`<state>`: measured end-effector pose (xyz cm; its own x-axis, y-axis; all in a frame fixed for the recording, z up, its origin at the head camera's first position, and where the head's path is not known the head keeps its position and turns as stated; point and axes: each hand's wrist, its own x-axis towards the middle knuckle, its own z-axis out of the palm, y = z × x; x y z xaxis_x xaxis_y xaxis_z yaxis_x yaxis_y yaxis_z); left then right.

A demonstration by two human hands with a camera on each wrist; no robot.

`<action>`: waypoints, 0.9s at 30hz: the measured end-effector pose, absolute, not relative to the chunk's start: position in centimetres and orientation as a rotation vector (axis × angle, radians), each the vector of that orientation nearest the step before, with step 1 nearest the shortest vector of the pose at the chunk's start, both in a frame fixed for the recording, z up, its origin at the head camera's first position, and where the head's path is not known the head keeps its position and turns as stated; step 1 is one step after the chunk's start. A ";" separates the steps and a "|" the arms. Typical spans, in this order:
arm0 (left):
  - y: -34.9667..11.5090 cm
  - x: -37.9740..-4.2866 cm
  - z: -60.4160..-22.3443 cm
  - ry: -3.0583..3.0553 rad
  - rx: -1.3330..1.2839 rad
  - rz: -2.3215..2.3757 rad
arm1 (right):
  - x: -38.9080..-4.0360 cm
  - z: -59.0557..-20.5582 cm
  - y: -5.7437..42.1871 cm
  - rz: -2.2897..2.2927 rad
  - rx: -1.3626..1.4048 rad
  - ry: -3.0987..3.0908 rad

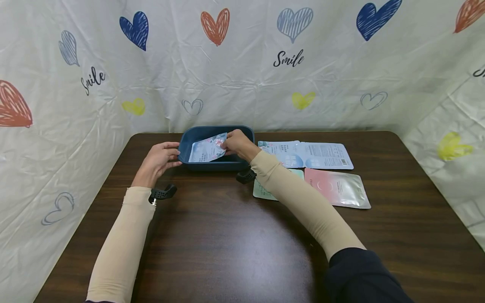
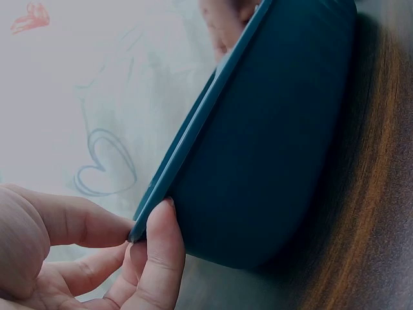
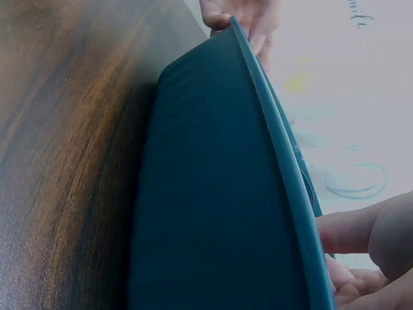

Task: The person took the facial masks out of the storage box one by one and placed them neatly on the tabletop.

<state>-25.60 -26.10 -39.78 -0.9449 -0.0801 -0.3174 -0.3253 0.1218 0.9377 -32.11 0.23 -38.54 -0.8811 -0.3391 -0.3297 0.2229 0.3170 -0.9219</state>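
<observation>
At the back of the table a dark blue plastic bin [image 1: 210, 166] stands upright. My left hand [image 1: 161, 159] pinches its left rim between thumb and fingers, as the left wrist view [image 2: 151, 252] also shows. Inside the bin, a light blue face mask packet [image 1: 206, 149] with a flower print lies tilted. My right hand [image 1: 238, 143] reaches over the rim and pinches the packet's right edge. In the right wrist view, the bin's wall [image 3: 213, 181] hides the packet and part of that hand [image 3: 381, 245].
Right of the bin lie two light blue packets [image 1: 326, 155], side by side. A green packet [image 1: 262, 191], partly under my right sleeve, and a pink and silver packet [image 1: 341, 189] lie nearer. A white cloth with hearts [image 1: 242, 101] hangs behind the wooden table [image 1: 212, 235].
</observation>
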 end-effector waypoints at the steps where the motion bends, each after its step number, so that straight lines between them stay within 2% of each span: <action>1: -26.1 -25.6 -39.8 2.200 -0.403 1.924 | -32.1 -38.6 0.2 -1.601 -0.098 2.119; 12: -26.0 -25.6 -39.7 2.204 -0.427 1.907 | -31.8 -37.6 1.4 -1.727 -0.053 2.009; 27: -25.8 -25.4 -39.6 2.244 -0.418 1.889 | -30.3 -36.1 4.7 -1.827 -0.157 1.991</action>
